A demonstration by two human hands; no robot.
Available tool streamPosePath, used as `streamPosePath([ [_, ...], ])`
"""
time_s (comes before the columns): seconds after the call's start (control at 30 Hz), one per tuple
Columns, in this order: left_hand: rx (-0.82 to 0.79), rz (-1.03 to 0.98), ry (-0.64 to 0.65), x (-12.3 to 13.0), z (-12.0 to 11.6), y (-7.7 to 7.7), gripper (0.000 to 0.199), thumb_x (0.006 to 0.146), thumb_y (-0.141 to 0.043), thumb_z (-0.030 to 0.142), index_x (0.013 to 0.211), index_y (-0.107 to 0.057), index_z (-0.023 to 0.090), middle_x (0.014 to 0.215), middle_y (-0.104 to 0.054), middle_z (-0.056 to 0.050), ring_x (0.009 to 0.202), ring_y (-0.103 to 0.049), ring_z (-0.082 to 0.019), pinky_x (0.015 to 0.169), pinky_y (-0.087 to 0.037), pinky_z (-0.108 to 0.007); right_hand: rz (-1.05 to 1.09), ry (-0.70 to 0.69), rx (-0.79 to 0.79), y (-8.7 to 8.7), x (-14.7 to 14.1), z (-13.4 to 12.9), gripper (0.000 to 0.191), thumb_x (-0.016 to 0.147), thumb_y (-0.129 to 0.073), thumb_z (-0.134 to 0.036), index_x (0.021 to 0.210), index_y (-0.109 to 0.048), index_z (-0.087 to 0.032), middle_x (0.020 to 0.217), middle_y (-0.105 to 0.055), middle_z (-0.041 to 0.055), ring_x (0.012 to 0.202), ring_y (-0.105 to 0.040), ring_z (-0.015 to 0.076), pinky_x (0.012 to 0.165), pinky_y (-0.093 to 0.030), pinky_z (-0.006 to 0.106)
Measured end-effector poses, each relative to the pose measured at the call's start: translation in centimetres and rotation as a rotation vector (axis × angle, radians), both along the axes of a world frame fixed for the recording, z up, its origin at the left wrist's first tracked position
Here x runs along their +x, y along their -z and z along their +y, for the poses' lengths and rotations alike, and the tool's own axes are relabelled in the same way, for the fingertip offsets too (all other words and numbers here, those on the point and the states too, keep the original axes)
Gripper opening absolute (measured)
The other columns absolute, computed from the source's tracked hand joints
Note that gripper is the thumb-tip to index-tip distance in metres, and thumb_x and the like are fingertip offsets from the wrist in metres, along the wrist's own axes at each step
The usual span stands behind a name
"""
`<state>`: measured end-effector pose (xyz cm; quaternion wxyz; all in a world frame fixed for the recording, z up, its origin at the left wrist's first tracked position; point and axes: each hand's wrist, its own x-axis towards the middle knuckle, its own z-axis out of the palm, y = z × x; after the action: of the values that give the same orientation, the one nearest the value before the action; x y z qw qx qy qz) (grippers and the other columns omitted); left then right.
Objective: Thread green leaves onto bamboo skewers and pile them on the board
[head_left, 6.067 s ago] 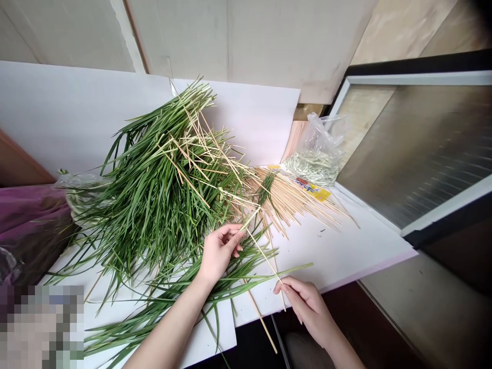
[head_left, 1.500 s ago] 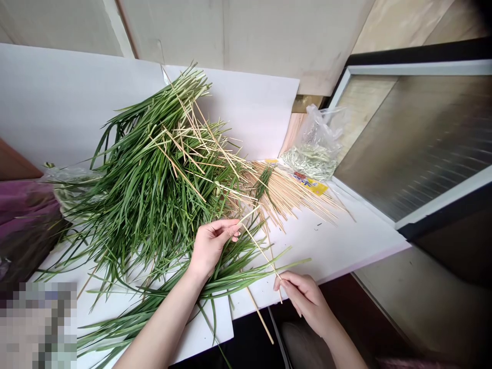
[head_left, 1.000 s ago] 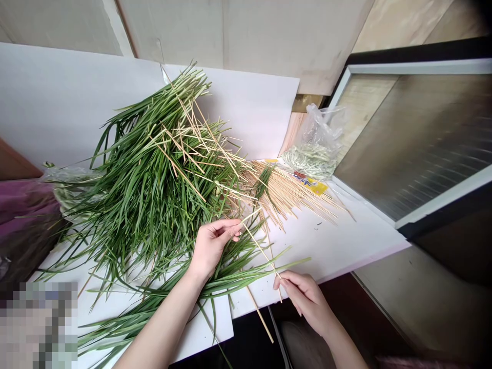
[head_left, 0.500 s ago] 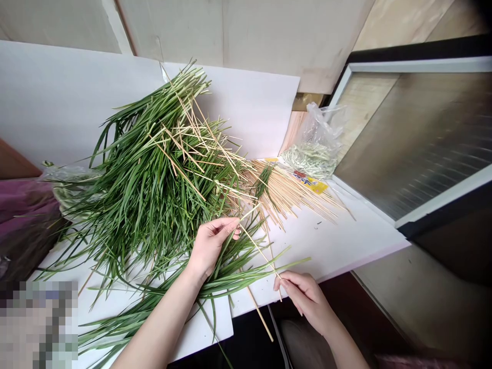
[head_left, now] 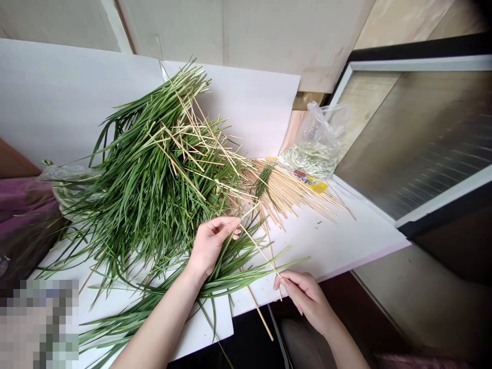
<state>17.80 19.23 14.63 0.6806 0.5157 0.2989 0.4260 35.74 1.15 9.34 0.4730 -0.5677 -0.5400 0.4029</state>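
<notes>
A big heap of long green grass-like leaves [head_left: 154, 169] lies on a white board [head_left: 338, 246], with thin bamboo skewers [head_left: 192, 123] stuck through and across it. My left hand [head_left: 210, 243] rests palm down at the heap's lower right, its fingertips on a skewer's upper end and a sheaf of leaves under it. My right hand [head_left: 305, 294] pinches the same thin skewer [head_left: 261, 251] low down, where a leaf tip crosses it. A flat bundle of bare skewers [head_left: 286, 192] lies to the right of the heap.
A transparent plastic bag of pale leaves [head_left: 313, 154] and a yellow packet [head_left: 309, 182] lie behind the skewers. One loose skewer [head_left: 259, 312] juts past the board's front edge. A purple cloth [head_left: 23, 215] lies left; a glass-paned frame [head_left: 415, 143] stands right.
The whole view has drifted slightly up and to the left. Both hands have kept their hold, with only small shifts of the left fingers.
</notes>
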Motion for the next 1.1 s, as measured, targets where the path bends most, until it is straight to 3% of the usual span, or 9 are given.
streamPosePath([
  [0.5, -0.037, -0.023, -0.001, 0.09, -0.14, -0.18, 0.025, 0.066, -0.091, 0.031, 0.081, -0.082, 0.013, 0.078, -0.074, -0.006, 0.066, -0.06, -0.011, 0.062, -0.05, -0.021, -0.009, -0.004, -0.014, -0.14, -0.01, 0.09, 0.042, 0.106, -0.045, -0.047, 0.085, -0.066, -0.017, 0.048, -0.031, -0.0091, 0.04, -0.03, 0.0108, 0.047, -0.023, 0.026],
  [0.93, -0.23, -0.064, 0.072, 0.24, -0.62, -0.95, 0.032, 0.056, -0.096, 0.027, 0.078, -0.079, 0.011, 0.069, -0.071, -0.003, 0.061, -0.061, -0.008, 0.059, -0.049, -0.018, -0.036, -0.008, 0.028, 0.22, 0.12, 0.14, 0.044, 0.106, -0.044, -0.049, 0.084, -0.066, -0.018, 0.046, -0.031, -0.0092, 0.039, -0.03, 0.0111, 0.047, -0.024, 0.027],
  [1.1, -0.24, -0.052, 0.069, 0.33, -0.7, -0.78, 0.031, 0.059, -0.094, 0.031, 0.073, -0.076, 0.011, 0.064, -0.069, -0.002, 0.059, -0.06, -0.009, 0.058, -0.049, -0.019, -0.044, -0.005, 0.029, 0.15, 0.06, 0.1, 0.042, 0.106, -0.045, -0.046, 0.083, -0.066, -0.018, 0.046, -0.031, -0.0093, 0.038, -0.03, 0.011, 0.047, -0.024, 0.027],
])
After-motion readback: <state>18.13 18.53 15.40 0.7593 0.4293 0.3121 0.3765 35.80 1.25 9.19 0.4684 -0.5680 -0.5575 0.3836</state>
